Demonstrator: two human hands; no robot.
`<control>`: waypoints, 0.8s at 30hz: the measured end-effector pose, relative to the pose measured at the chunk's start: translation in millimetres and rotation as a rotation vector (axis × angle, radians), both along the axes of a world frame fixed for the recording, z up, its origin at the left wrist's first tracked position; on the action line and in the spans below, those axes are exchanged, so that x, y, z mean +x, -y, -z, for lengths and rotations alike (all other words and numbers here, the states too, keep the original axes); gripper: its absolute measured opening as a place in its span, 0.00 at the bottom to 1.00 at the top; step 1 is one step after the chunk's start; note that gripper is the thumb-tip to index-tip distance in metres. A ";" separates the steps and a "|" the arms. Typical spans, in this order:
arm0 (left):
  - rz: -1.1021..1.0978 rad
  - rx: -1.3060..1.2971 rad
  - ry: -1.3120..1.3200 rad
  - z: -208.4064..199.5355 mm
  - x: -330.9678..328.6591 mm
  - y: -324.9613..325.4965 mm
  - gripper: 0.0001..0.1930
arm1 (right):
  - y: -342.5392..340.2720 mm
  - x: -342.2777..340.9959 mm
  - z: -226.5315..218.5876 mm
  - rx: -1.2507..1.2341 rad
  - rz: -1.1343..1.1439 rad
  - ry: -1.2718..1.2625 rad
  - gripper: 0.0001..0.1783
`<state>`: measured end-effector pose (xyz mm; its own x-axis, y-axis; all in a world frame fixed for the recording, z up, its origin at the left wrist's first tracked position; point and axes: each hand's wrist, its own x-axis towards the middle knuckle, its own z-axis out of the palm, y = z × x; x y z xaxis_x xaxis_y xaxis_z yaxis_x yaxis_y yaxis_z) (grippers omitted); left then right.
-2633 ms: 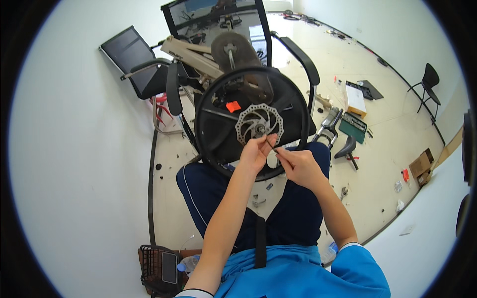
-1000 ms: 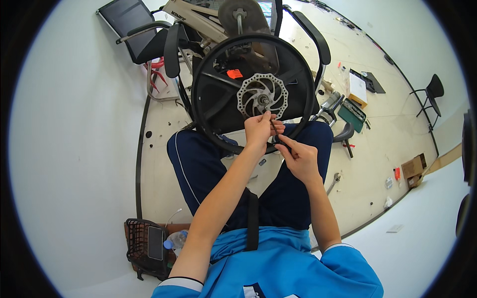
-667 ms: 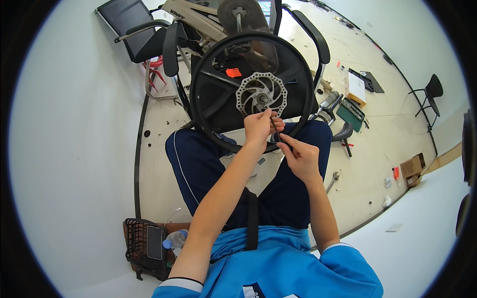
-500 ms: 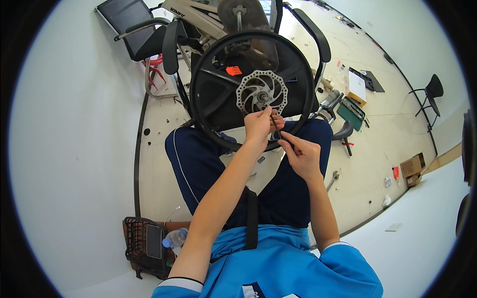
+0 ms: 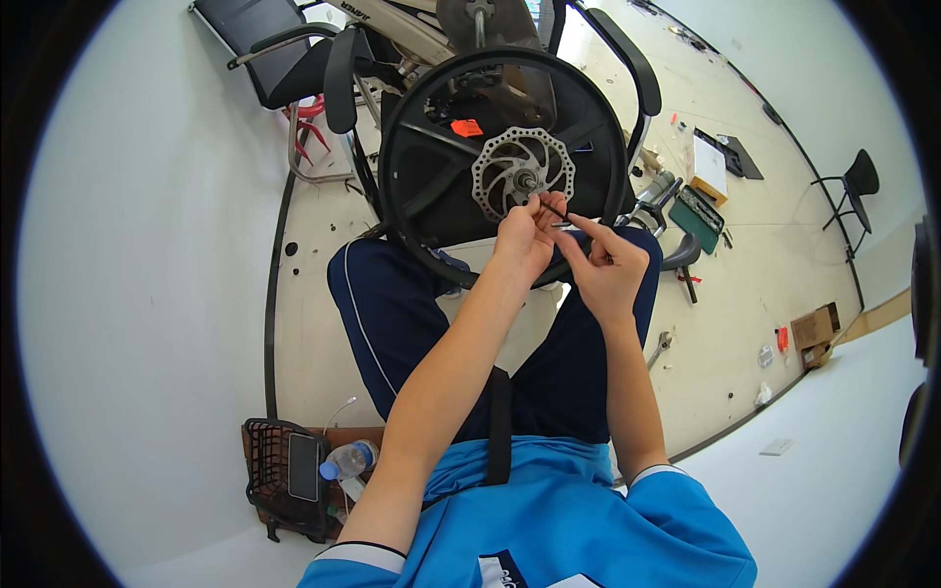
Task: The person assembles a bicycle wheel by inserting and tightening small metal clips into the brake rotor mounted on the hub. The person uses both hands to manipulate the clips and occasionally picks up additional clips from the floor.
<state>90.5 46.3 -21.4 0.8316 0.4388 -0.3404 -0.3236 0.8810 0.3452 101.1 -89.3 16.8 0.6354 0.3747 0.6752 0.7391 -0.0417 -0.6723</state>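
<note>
A black wheel (image 5: 391, 186) leans upright before me on a black chair seat, above my knees. At its hub is a silver disc brake rotor (image 5: 481, 174) with a holed rim. My left hand (image 5: 524, 240) is at the rotor's lower edge, thumb and fingertips closed around the far end of a thin dark hex key (image 5: 557, 212). My right hand (image 5: 610, 276) pinches the key's near end between thumb and forefinger, its other fingers curled. The key slants from the rotor down to the right. Its far tip is hidden by my left fingers.
Behind the wheel is a bicycle frame (image 5: 407, 27), between chair armrests (image 5: 340, 83). A green tool case (image 5: 696, 218) and a wrench (image 5: 660, 349) lie on the floor at right. At lower left are a black basket (image 5: 270, 470) and a water bottle (image 5: 350, 459).
The hex key has swung from steep to a flatter slant. My right hand has moved slightly right, its fingers shifting on the key. The wheel and rotor appear a little higher and further right.
</note>
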 end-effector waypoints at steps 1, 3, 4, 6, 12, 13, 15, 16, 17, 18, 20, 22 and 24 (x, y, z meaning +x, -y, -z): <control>-0.023 -0.023 -0.034 -5.4 -0.2 4.2 0.13 | 2.9 -6.1 1.2 0.021 -0.008 -0.028 0.15; -0.049 -0.047 -0.047 -11.3 -0.3 7.0 0.13 | 0.9 -15.0 3.0 0.115 -0.003 -0.131 0.08; -0.050 -0.049 -0.027 -10.8 1.2 6.4 0.14 | -3.7 -16.1 6.3 0.170 0.026 -0.182 0.09; -0.009 0.018 0.079 1.6 -0.3 3.1 0.14 | -12.6 -22.2 0.3 0.233 0.066 -0.285 0.19; 0.042 -0.093 0.077 6.0 3.2 0.0 0.13 | -29.4 -13.7 -1.5 0.148 -0.065 -0.455 0.21; 0.033 -0.060 0.068 1.5 2.4 1.8 0.13 | -29.9 -13.0 -1.8 0.144 -0.065 -0.485 0.21; 0.008 0.005 0.051 -2.7 0.0 4.3 0.12 | -27.3 -14.7 -1.4 0.072 -0.058 -0.378 0.18; 0.017 0.010 0.064 -1.4 -0.4 3.0 0.11 | -25.6 -14.7 -1.4 0.036 -0.054 -0.324 0.17; 0.022 0.015 0.075 0.7 -2.6 -0.2 0.11 | -23.3 -13.0 -2.9 -0.045 -0.085 -0.235 0.17; 0.027 0.021 0.086 2.7 -4.0 -2.8 0.10 | -18.1 -9.5 -6.7 -0.125 -0.115 -0.145 0.16; 0.007 -0.008 0.035 2.6 -5.4 -5.1 0.09 | -5.1 -1.5 -19.2 -0.336 -0.179 0.035 0.12; 0.006 -0.014 0.002 -0.1 -8.2 -6.3 0.08 | 3.9 10.3 -22.7 -0.416 -0.268 0.201 0.08; 0.024 0.002 -0.015 -1.5 -11.5 -7.9 0.08 | 15.4 21.0 -34.3 -0.632 -0.299 0.365 0.07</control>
<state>79.1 54.2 -19.9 0.8366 0.4197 -0.3521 -0.2976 0.8877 0.3512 122.2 -104.8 51.2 0.2262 0.8770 0.4238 0.9487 -0.0997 -0.3001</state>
